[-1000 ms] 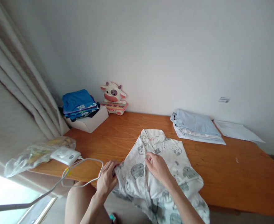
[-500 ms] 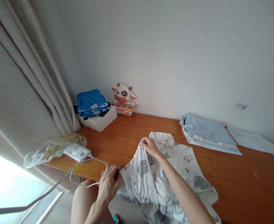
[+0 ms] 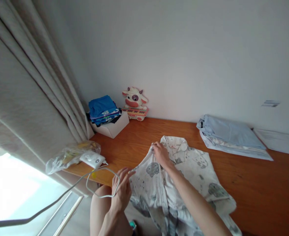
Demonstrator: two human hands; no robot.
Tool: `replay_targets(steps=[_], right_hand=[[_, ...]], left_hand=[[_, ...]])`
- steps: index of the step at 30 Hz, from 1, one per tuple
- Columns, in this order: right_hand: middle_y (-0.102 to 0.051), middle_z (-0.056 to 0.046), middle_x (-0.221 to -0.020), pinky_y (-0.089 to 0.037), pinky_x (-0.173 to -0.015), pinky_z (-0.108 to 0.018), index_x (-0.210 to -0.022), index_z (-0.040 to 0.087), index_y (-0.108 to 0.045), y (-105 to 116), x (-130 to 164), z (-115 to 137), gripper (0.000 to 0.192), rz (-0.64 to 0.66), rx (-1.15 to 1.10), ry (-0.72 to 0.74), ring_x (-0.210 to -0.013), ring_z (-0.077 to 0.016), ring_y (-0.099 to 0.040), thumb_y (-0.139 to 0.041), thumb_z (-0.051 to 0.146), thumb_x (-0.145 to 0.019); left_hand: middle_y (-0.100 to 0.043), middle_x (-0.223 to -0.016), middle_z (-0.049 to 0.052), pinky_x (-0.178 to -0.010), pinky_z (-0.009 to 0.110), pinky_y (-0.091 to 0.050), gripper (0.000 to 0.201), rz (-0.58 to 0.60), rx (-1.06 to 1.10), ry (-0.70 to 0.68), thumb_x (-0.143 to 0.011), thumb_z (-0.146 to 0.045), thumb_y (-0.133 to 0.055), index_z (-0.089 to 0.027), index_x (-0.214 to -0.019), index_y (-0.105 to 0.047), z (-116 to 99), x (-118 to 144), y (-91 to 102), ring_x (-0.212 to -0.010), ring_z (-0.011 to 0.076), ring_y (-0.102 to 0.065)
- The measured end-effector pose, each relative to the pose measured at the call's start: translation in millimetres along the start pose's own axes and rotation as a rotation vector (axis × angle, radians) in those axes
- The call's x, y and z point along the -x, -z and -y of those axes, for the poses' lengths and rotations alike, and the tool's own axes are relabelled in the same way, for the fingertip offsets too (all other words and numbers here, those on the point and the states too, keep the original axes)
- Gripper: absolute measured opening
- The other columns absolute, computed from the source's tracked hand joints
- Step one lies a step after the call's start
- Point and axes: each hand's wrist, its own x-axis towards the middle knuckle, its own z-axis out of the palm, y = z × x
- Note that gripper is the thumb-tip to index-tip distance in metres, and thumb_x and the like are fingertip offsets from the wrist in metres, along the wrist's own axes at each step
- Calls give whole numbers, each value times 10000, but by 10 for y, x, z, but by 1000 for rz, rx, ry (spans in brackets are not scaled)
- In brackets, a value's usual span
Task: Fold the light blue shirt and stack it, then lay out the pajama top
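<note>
A white collared pajama top [image 3: 197, 177] with grey animal prints lies partly on the wooden table, its lower part draping over the front edge. With fingers pinched, my right hand [image 3: 161, 154] grips it near the shoulder, left of the collar. Lower down and to the left, my left hand [image 3: 121, 190] is closed on the fabric's left edge. Between the two hands the cloth is pulled fairly taut. A white cable [image 3: 102, 196] loops in front of my left hand.
A white power bank [image 3: 93, 159] and a clear plastic bag [image 3: 60, 160] sit at the table's left edge. Behind them stand a white box [image 3: 113, 127] with folded blue clothes [image 3: 102, 106] and a cow toy piano [image 3: 135, 104]. Folded light-blue clothes [image 3: 233, 132] lie back right, beside paper [image 3: 282, 141].
The view has swung a little to the left, so everything sits further right. Both hands keep their hold on the pajama top, and the left-hand edge is slightly higher.
</note>
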Motion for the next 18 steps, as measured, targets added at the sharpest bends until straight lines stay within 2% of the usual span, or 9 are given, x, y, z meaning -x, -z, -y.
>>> replay_targets(steps=[3,6,8,10,12,14,15,16,18], right_hand=[[-681,-162,-1275,-433,-1082,-401,-1257,163,-731,106,6,100,326,-10,-9,-3,-1226,-289,-579,-547,127,-990],[-660,-157,-1328,-427,-1123,-413,-1371,170,-685,359,208,188,393,-31,-44,12,-1230,-285,-577,-575,182,-994],[-680,-126,-1264,-475,-1063,-387,-1412,198,-652,539,633,228,400,-62,-160,13,-1126,-254,-620,-558,258,-1029],[-708,-65,-1026,-528,-903,-351,-1357,236,-674,610,1318,235,349,-97,-490,-58,-928,-227,-650,-551,383,-1065],[-669,-23,-822,-521,-726,-308,-1246,248,-710,485,2143,203,330,-67,-763,-236,-773,-208,-642,-559,479,-1067],[-624,-8,-665,-503,-615,-289,-1030,229,-731,166,2914,145,378,-72,-883,-397,-632,-194,-616,-572,572,-1042],[-678,-34,-719,-535,-638,-292,-996,223,-737,-36,3225,112,407,-110,-875,-472,-673,-208,-664,-611,610,-1009],[-759,-80,-889,-582,-723,-304,-1045,221,-747,-243,3468,81,427,-173,-829,-530,-818,-242,-737,-658,631,-970],[-763,-140,-1246,-622,-905,-356,-1238,230,-724,-606,3743,19,506,-311,-699,-541,-1161,-316,-743,-621,651,-977]], left_hand=[[-644,-1518,30,-1329,624,-268,530,198,122,-122,-1021,-88,-398,-349,-1417,-634,-251,44,-45,-1571,273,-421],[-595,-1587,69,-1318,622,-320,477,288,117,-46,-1066,-208,-477,-307,-1527,-544,-333,-15,-104,-1580,294,-420],[-625,-1552,86,-1290,608,-379,433,271,115,6,-1062,-260,-527,-286,-1492,-570,-306,-29,-144,-1538,305,-481],[-656,-1501,88,-1257,572,-432,383,216,152,56,-1058,-270,-541,-283,-1435,-608,-295,24,-163,-1490,297,-532],[-682,-1439,87,-1199,530,-488,330,167,214,104,-1064,-268,-526,-288,-1370,-647,-361,120,-154,-1418,285,-589],[-715,-1351,83,-1123,499,-529,283,174,267,136,-1071,-268,-507,-292,-1289,-686,-506,187,-130,-1311,279,-648],[-728,-1310,82,-1092,487,-536,269,193,285,147,-1072,-269,-505,-291,-1261,-695,-598,190,-123,-1262,277,-666],[-737,-1276,80,-1067,474,-538,260,216,296,153,-1072,-268,-503,-288,-1244,-697,-691,167,-123,-1225,274,-676],[-748,-1216,72,-1042,451,-527,249,260,292,154,-1067,-261,-504,-286,-1231,-689,-861,55,-159,-1176,267,-682]])
